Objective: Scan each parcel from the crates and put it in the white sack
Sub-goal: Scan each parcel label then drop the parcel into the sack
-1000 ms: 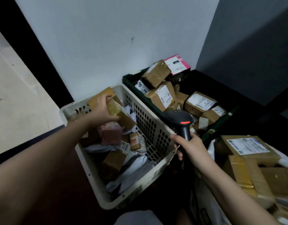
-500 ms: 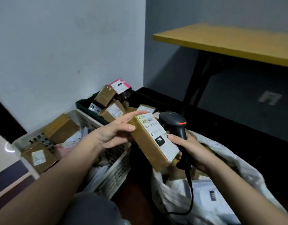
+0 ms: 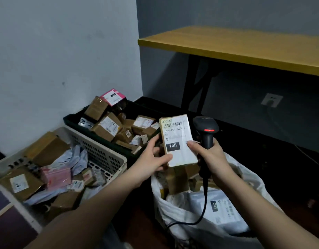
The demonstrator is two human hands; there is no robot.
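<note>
My left hand (image 3: 153, 159) grips a flat brown parcel (image 3: 178, 139) by its lower left edge, white "15H" label facing me, above the white sack (image 3: 173, 214). A black barcode scanner (image 3: 206, 130) with a red light is held by its handle in my right hand (image 3: 207, 155), whose thumb touches the parcel's right edge. The scanner head sits just right of the parcel. Several boxes and grey mailers lie in the sack. The white crate (image 3: 108, 155) at left and the dark green crate (image 3: 76, 121) behind it hold several parcels.
A yellow-topped table (image 3: 245, 45) on black legs stands at the back right, a wall socket (image 3: 271, 100) beneath it. Walls close in behind the crates. The scanner cable (image 3: 198, 220) trails down over the sack. The floor is dark.
The parcel came out of the white crate and over the sack. It has turned so its label faces me, and my right thumb has come onto its edge beside the scanner.
</note>
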